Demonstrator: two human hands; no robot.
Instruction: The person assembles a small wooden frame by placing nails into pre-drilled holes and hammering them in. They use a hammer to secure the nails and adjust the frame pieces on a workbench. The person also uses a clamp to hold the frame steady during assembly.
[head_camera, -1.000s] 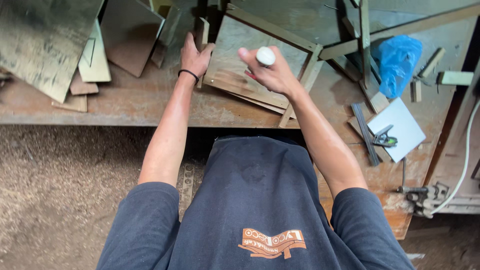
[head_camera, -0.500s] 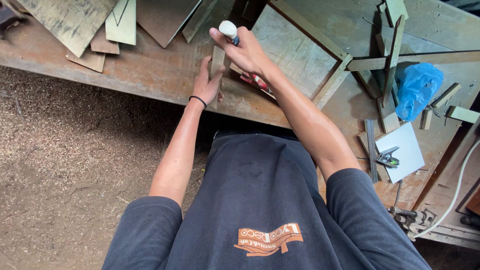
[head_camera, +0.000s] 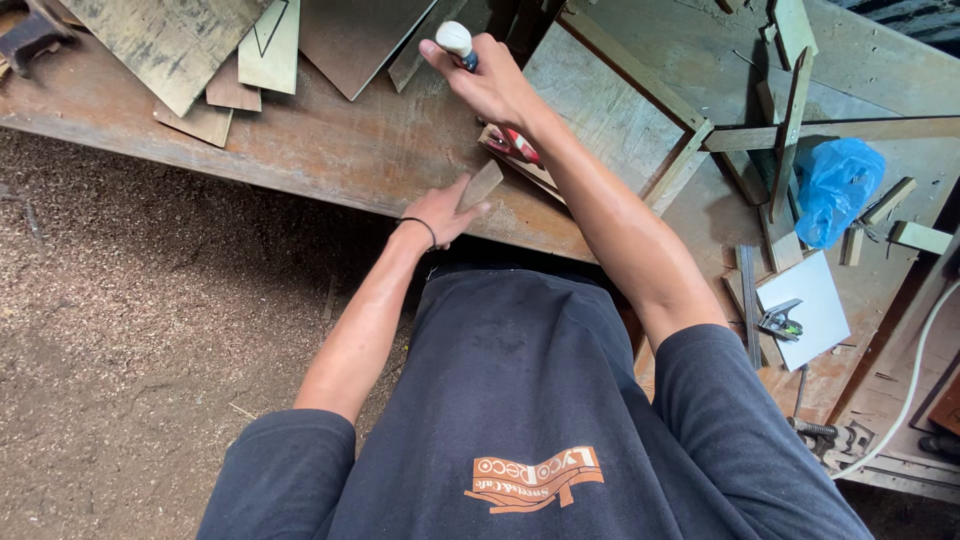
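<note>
Over the table (head_camera: 330, 150) edge we see two bare hands at work. Right hand (head_camera: 495, 85) is raised, grip closed tight around a small white-capped bottle (head_camera: 456, 40), probably glue, cap up past the thumb. We judge the bottle light, smooth plastic, a bit slippery, best held round the body as now. Left hand (head_camera: 440, 212) sits lower at the table's near edge, fingers pinched on a thin wood strip (head_camera: 481, 184), which pokes up and away from the palm. Strip looks light and stiff but could snap if bent, so hold it near the end, flat sides. Bottle is above and beyond the strip, apart from it. Framed plywood panel (head_camera: 610, 100) lies just right of both. Blue plastic bag (head_camera: 835, 185) sits well to the right.
</note>
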